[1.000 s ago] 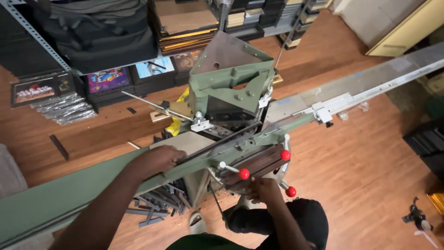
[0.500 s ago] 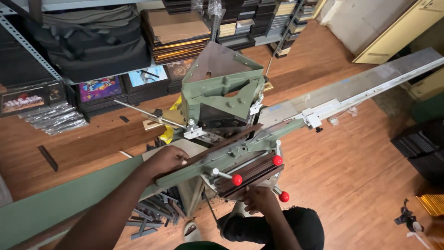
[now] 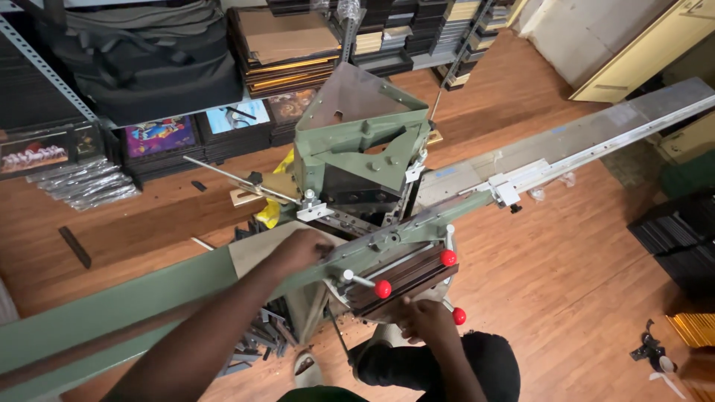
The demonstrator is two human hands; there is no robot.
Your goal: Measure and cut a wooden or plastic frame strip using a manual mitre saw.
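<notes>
**Hands at the green mitre cutter**

Head view, looking down over the cutter (image 3: 357, 160). Left hand (image 3: 298, 251) laid flat, fingers loosely spread, pressing on the moulding (image 3: 339, 249) where it runs along the green rail (image 3: 112, 305) into the cutter's front; not clearly a grip, more a hold-down. Right hand (image 3: 423, 321) below and right of the cutter, fingers curled near the red knob (image 3: 459, 316) at the dark ribbed plate (image 3: 402, 274); whether closed on the lever itself, cannot tell. Two more red knobs (image 3: 383, 288) just above, on thin steel stems.

Risks, as a judgement: left fingertips very near the cutter's blade opening, so a slip of the moulding could carry them in. Light one-handed pressure could let the piece creep and spoil the cut. Offcuts (image 3: 257, 346) heaped on the floor below the cutter, close to the foot, could cause a trip.

Materials: cast body painted matt green, angular, with a triangular bare-metal hood (image 3: 350, 97) on top. Long aluminium gauge arm (image 3: 596, 141) running right of the cutter, smooth and pale, with a white sliding stop (image 3: 508, 190). Glossy reddish laminate floor (image 3: 581, 283). Stacked frames (image 3: 287, 56) on shelves behind the cutter.
</notes>
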